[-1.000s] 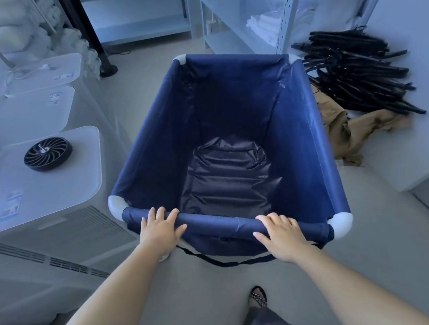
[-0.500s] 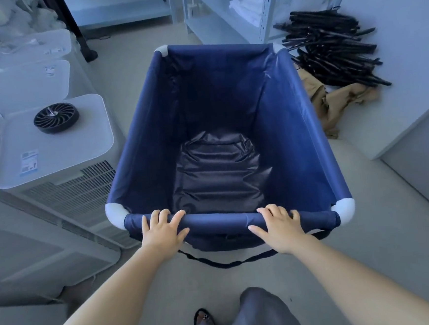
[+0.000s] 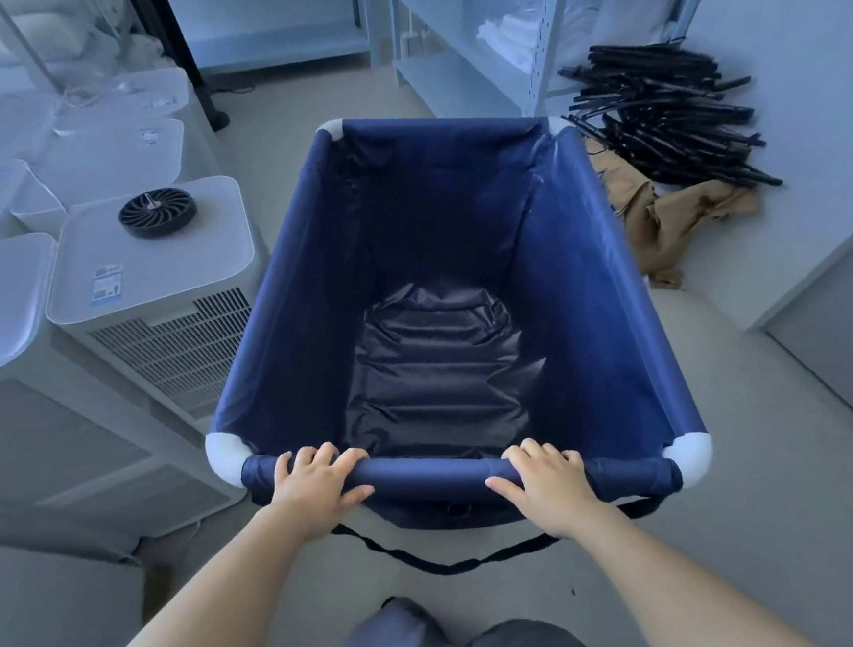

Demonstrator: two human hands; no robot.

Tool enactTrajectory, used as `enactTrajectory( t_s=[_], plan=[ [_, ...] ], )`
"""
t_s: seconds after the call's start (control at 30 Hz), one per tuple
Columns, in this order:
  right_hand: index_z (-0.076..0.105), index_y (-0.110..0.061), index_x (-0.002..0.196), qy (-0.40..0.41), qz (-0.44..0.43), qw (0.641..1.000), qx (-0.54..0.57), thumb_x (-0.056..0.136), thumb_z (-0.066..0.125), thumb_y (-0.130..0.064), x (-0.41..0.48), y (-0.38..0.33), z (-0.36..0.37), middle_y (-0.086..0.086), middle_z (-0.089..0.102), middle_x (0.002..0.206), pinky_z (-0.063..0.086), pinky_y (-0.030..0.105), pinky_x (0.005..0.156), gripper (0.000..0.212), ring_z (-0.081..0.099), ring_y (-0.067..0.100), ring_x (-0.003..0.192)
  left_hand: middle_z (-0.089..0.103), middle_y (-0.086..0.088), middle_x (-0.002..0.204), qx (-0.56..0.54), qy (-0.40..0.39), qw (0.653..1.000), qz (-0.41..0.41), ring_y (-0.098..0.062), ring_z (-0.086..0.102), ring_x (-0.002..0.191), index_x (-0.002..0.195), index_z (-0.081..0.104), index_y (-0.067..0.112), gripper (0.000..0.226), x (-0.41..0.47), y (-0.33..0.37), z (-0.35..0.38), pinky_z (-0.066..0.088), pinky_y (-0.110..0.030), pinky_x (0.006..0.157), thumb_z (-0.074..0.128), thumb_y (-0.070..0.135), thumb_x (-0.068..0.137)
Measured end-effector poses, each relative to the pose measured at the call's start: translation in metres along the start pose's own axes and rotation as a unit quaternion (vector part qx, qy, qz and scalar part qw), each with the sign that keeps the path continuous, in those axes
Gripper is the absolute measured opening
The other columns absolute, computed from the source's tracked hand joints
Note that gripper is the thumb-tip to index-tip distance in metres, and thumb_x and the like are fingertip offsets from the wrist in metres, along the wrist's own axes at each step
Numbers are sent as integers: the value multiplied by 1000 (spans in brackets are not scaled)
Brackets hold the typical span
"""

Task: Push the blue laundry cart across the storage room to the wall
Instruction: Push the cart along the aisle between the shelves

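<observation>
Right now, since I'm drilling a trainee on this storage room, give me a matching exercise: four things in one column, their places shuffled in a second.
Things:
1. black round finned disc
2. shiny black padded bag
3. crumpled tan cloth
4. folded white linens

Places:
A. on the grey metal shelf
B. in the bottom of the blue fabric laundry cart
C. on top of the white vented appliance
D. on the floor beside the pile of black rods

Pairs: 1-C, 2-B, 3-D, 4-A

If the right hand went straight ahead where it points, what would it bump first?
The right hand grips the blue cart's near rail, so that comes first; beyond, probably the cart's far fabric wall.
</observation>
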State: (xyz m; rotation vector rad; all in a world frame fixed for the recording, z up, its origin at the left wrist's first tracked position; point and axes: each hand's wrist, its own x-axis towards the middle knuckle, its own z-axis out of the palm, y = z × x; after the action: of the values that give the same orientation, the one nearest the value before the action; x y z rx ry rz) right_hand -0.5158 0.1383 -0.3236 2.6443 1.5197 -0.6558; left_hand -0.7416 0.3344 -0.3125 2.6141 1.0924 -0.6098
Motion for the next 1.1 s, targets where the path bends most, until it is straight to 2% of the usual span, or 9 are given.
enactTrajectory(
  t_s=[0.27, 0.53, 0.7, 1.1],
  plan=[
    [45, -24, 114, -36, 11, 999, -9, 91, 26, -64, -17, -5, 6, -3, 50, 114, 30, 42, 95, 49, 46, 22, 106, 40, 2, 129, 34, -37, 999, 19, -23, 36, 123, 138, 24, 41, 50, -14, -2, 5, 22, -42, 109, 30, 61, 92],
    [45, -21, 116, -10, 39, 997, -68, 93, 26, -61, -25, -18, 9, 0, 52, 111, 34, 39, 93, 50, 50, 21, 102, 41, 4, 123, -22, -3, 996, 81, -21, 37, 120, 137, 27, 40, 45, -14, -17, 11, 21, -38, 108, 34, 52, 94],
    [44, -21, 117, -20, 67, 994, -88, 93, 27, -59, -36, -30, 17, -1, 51, 113, 34, 38, 93, 48, 50, 21, 103, 39, 6, 125, -35, -12, 991, 126, -21, 33, 122, 137, 25, 40, 43, -18, -32, 20, 18, -39, 108, 34, 48, 95],
    [43, -23, 118, -19, 156, 984, -85, 95, 26, -56, -67, -87, 37, -3, 51, 115, 35, 35, 92, 43, 50, 19, 106, 37, 3, 128, 12, -26, 973, 229, -22, 32, 122, 139, 21, 37, 43, -9, -71, 18, 18, -42, 108, 30, 45, 98]
  ],
)
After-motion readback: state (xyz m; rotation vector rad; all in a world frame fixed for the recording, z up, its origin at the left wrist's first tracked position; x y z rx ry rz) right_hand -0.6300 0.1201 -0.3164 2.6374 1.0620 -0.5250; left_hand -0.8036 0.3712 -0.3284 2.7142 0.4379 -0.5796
